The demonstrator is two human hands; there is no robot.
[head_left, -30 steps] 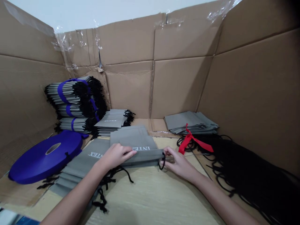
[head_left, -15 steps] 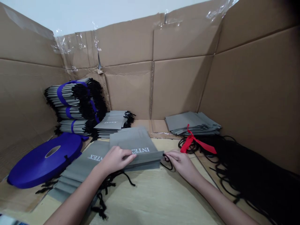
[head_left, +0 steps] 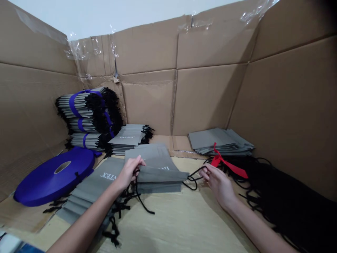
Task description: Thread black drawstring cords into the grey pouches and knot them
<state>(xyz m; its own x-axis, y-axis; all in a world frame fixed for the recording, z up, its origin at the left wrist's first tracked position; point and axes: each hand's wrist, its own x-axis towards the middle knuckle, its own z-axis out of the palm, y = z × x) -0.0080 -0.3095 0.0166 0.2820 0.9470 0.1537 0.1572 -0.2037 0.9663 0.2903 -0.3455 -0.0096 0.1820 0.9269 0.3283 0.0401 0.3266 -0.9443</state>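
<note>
Working inside tall brown cardboard walls (head_left: 147, 102), over a pale wooden counter (head_left: 168, 225), beside a long heap of black cords (head_left: 289, 200). Holding the left end of a flat grey fabric pouch (head_left: 160, 176) in the left hand's (head_left: 129, 172) closed grip, above the counter. Pulling a thin black cord (head_left: 196, 172) past the pouch's right end, pinched in the right hand (head_left: 219, 182).

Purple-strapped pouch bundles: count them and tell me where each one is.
3 in view, stacked behind the purple ribbon roll: top bundle, middle bundle, bottom bundle. Others may be hidden behind them.
</note>
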